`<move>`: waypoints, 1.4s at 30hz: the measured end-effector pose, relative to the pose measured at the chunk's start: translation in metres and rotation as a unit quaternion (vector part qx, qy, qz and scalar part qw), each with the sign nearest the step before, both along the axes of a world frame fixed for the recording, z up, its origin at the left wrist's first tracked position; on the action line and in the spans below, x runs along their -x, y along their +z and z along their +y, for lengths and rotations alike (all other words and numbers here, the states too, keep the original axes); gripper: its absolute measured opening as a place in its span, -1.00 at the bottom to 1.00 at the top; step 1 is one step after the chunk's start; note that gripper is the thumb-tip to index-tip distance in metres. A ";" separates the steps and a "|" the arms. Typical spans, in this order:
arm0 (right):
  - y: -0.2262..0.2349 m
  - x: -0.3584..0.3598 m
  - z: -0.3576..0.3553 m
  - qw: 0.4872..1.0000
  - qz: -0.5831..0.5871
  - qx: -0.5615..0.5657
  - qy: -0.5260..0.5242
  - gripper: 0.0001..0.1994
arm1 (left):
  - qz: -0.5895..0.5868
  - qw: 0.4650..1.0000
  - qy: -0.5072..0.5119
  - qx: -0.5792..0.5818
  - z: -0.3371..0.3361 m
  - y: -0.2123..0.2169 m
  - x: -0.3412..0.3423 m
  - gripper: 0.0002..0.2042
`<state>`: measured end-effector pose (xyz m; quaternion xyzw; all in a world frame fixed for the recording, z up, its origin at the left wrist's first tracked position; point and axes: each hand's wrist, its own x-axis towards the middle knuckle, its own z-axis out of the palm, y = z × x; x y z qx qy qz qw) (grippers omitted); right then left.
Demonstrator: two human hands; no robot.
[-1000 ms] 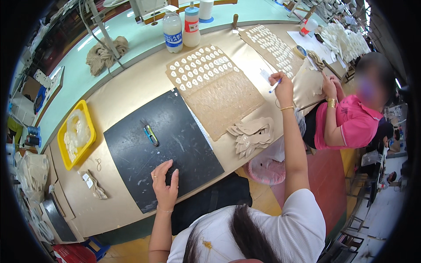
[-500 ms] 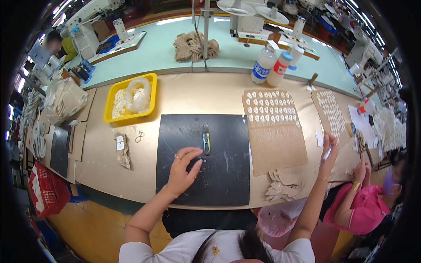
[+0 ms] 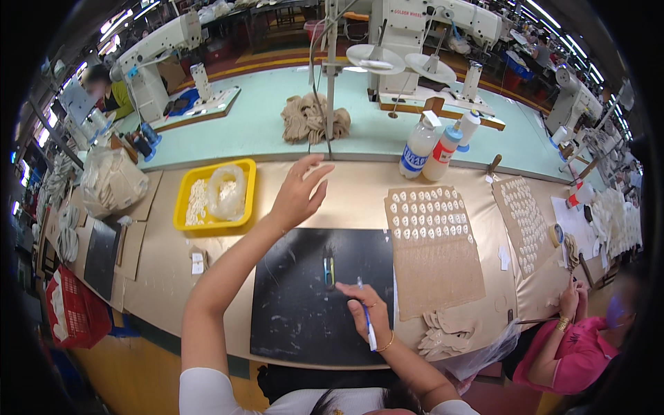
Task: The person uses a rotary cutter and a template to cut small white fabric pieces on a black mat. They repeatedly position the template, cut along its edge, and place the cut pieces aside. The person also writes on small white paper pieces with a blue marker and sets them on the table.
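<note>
My left hand (image 3: 299,194) is raised above the tan table, fingers spread, holding nothing; it hovers just right of a yellow tray (image 3: 184,220) with small white pieces. My right hand (image 3: 365,311) rests on a black mat (image 3: 297,311) and grips a blue-and-white pen (image 3: 368,326). A small blue-and-yellow tool (image 3: 329,270) lies on the mat just above that hand. To the right, a brown cardboard sheet (image 3: 443,266) carries rows of small white pieces (image 3: 427,213).
Two glue bottles (image 3: 432,149) stand behind the cardboard. A second cardboard sheet (image 3: 523,221) with white pieces lies further right. A person in a pink shirt (image 3: 564,346) works at the right. Cut white shapes (image 3: 443,332) lie near the front edge. Sewing machines (image 3: 415,41) stand behind.
My left hand lifted off the black mat and reached up toward the yellow tray. My right hand came back from the far right onto the mat with the pen. The view swung left.
</note>
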<state>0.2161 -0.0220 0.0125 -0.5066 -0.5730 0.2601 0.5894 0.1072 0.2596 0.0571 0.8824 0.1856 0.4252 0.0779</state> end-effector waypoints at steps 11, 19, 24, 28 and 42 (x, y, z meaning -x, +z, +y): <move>-0.005 0.001 0.006 0.994 -0.010 0.107 -0.009 -0.88 | 0.052 0.994 0.083 -0.045 0.138 0.152 -0.151 -0.72; -0.011 0.000 0.008 0.996 -0.011 0.092 0.000 -0.89 | 0.143 0.972 0.126 0.135 0.161 0.175 -0.185 -0.71; -0.012 -0.001 0.008 0.997 -0.019 0.078 0.005 -0.90 | 0.105 0.965 0.110 0.212 0.168 0.184 -0.185 -0.69; -0.013 -0.002 0.007 0.995 -0.044 0.088 0.012 -0.90 | 0.090 0.957 0.112 0.250 0.174 0.188 -0.181 -0.69; -0.016 -0.001 0.007 0.994 -0.059 0.093 0.010 -0.91 | 0.061 0.943 0.114 0.307 0.180 0.203 -0.178 -0.72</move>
